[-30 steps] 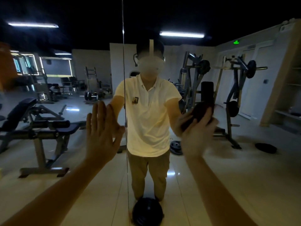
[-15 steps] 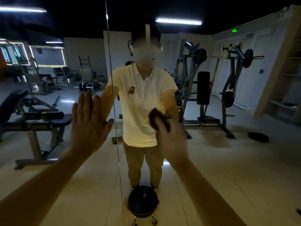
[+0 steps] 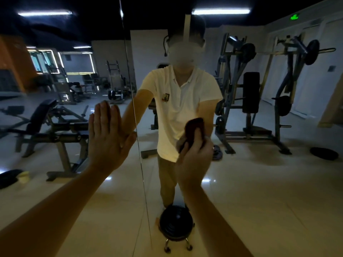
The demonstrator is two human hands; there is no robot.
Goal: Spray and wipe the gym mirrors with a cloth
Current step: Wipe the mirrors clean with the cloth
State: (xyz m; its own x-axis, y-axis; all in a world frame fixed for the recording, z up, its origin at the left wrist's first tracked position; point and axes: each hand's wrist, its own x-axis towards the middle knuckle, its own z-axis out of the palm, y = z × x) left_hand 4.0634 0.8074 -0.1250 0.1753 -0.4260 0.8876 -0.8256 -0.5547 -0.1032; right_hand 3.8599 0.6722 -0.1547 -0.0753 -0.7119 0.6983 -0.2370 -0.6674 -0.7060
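Note:
The gym mirror point(image 3: 259, 182) fills the whole view, split by a vertical seam point(image 3: 137, 145) between two panels. My left hand point(image 3: 107, 138) lies flat against the glass just left of the seam, fingers up and slightly spread, holding nothing. My right hand point(image 3: 194, 160) presses a dark reddish cloth point(image 3: 194, 130) onto the right panel, over the reflected white shirt. No spray bottle shows.
A black round stool on castors point(image 3: 176, 227) stands at the mirror's foot, directly below my right hand. The glass reflects a weight bench point(image 3: 55, 132) at left, plate-loaded machines point(image 3: 250, 101) at right and a glossy tiled floor.
My right hand swept the cloth leftward across the right panel from the reflected machine to the reflected shirt, and has since barely shifted. My left hand stays flat on the glass.

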